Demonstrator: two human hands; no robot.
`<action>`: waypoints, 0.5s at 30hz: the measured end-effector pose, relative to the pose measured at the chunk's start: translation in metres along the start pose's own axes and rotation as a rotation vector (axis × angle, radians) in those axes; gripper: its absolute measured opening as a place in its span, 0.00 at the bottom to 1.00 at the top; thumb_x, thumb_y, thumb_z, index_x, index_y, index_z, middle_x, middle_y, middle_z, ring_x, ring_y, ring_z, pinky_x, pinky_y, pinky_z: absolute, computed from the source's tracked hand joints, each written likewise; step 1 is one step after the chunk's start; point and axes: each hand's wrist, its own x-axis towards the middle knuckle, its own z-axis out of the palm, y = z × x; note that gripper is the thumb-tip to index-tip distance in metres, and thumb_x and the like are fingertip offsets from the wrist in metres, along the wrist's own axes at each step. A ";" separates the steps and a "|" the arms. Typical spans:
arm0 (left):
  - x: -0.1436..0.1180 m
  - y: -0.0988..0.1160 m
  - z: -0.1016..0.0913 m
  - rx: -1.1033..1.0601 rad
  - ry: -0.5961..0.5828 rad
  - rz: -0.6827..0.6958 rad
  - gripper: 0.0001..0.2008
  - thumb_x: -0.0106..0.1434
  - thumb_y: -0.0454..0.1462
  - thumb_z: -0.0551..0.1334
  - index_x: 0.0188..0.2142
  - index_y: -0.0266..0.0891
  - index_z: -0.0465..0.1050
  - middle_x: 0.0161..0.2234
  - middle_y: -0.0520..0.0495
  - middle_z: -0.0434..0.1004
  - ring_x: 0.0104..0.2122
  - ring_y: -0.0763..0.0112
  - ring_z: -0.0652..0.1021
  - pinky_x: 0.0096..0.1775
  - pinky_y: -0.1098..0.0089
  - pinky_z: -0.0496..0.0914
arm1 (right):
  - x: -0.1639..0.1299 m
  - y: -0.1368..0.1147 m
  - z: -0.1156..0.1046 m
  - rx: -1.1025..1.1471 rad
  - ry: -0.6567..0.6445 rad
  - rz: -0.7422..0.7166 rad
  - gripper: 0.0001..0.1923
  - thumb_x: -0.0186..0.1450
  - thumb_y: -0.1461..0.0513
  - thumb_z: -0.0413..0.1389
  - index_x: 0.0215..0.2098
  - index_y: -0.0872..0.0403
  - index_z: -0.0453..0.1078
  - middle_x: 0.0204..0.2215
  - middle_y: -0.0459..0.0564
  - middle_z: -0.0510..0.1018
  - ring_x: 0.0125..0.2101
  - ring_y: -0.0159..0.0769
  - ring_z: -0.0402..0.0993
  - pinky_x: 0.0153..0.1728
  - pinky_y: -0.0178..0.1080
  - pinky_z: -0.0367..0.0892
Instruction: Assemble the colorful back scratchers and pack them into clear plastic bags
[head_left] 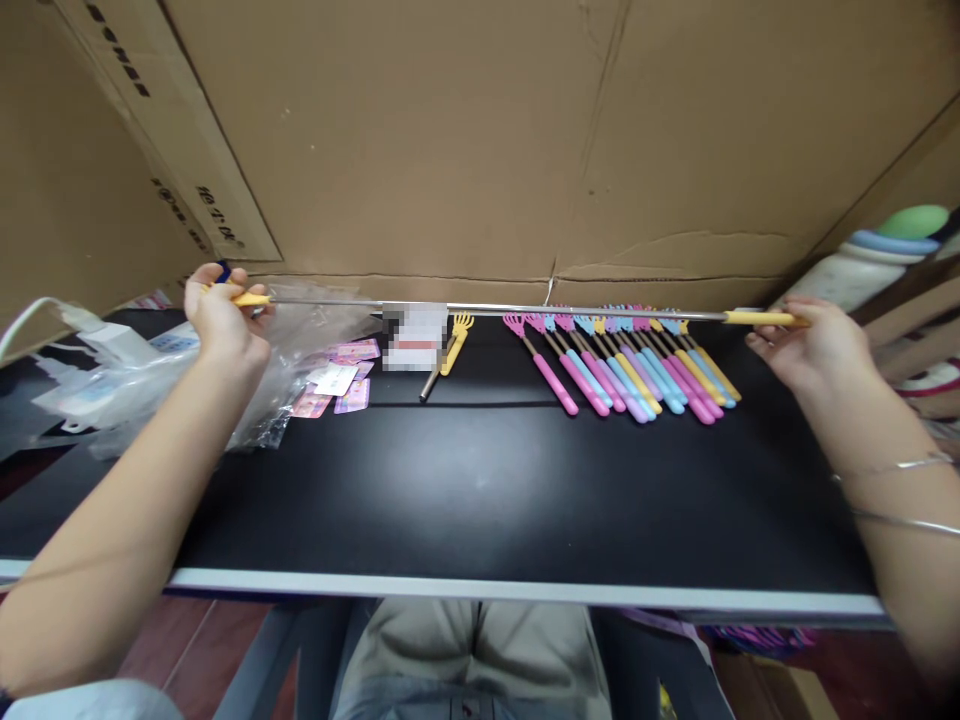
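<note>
Steel rod of a fully extended yellow back scratcher (pixel 525 311) spans above the black surface (pixel 480 490), left hand (pixel 223 318) closed on its claw end, right hand (pixel 806 345) pinching the handle, clear of the row of collapsed scratchers (pixel 630 365).

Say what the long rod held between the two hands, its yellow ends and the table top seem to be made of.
Rod: likely polished metal, thin, grey, shiny. Yellow handle at the right hand and yellow tip at the left hand: probably plastic or rubber, smooth, opaque. Table top: black, matte, perhaps laminate.
</note>
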 end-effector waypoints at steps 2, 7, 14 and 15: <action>0.006 -0.005 -0.002 0.036 -0.013 -0.005 0.23 0.40 0.25 0.52 0.37 0.42 0.56 0.29 0.58 0.66 0.23 0.79 0.70 0.23 0.78 0.59 | -0.003 -0.002 0.001 -0.012 0.013 0.014 0.13 0.54 0.75 0.44 0.28 0.52 0.59 0.17 0.39 0.63 0.15 0.28 0.59 0.21 0.33 0.62; 0.019 -0.019 -0.008 0.057 -0.062 0.050 0.20 0.42 0.29 0.56 0.36 0.43 0.55 0.31 0.57 0.69 0.26 0.77 0.72 0.23 0.78 0.60 | -0.003 -0.003 0.001 -0.017 0.042 -0.006 0.13 0.53 0.75 0.44 0.28 0.52 0.59 0.17 0.39 0.62 0.14 0.25 0.57 0.19 0.30 0.62; 0.024 -0.022 -0.010 0.054 -0.112 0.110 0.19 0.44 0.28 0.55 0.37 0.43 0.53 0.31 0.56 0.67 0.26 0.79 0.71 0.23 0.79 0.59 | 0.011 0.003 -0.005 -0.025 0.105 -0.152 0.11 0.54 0.72 0.47 0.30 0.50 0.58 0.19 0.39 0.62 0.13 0.25 0.57 0.13 0.29 0.58; 0.023 -0.019 -0.010 0.051 -0.103 0.120 0.19 0.45 0.28 0.54 0.37 0.43 0.54 0.31 0.56 0.67 0.26 0.79 0.71 0.23 0.79 0.59 | 0.014 0.004 -0.006 -0.029 0.090 -0.178 0.10 0.55 0.71 0.48 0.30 0.49 0.57 0.20 0.38 0.62 0.13 0.25 0.57 0.13 0.29 0.58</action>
